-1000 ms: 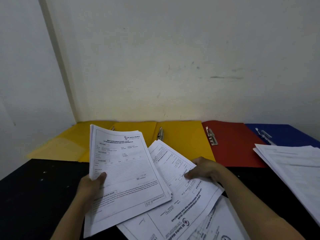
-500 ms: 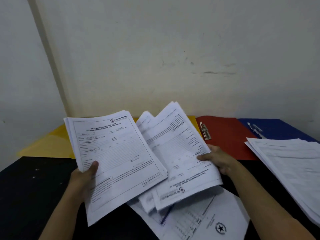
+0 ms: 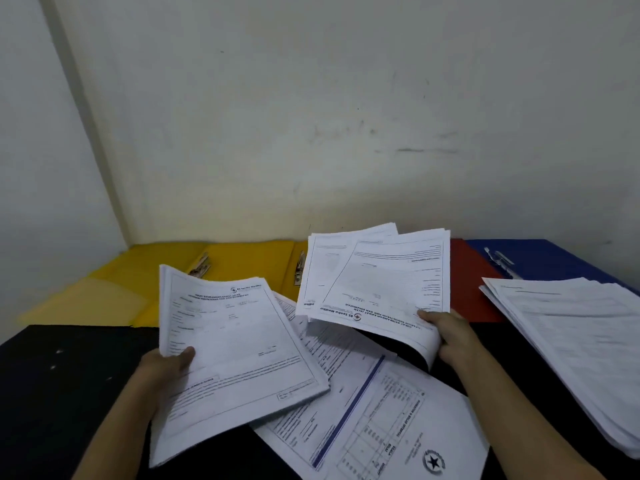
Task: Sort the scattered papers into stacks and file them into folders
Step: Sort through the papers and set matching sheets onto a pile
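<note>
Head view: left hand (image 3: pixel 162 368) grips form stack (image 3: pixel 239 358); right hand (image 3: pixel 446 336) pinches lifted sheets (image 3: pixel 381 282).

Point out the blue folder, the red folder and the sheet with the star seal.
blue folder (image 3: pixel 554 258), head view, bare cover
red folder (image 3: pixel 474 299), head view, visible cover
star-seal sheet (image 3: pixel 433 462), head view, on the seal

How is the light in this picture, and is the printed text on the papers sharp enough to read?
Head view: dim, uneven light, the black table nearly featureless; small print on the white paper bundle in the left hand is soft and unreadable; wide-angle lens bends the wall corner.
</note>
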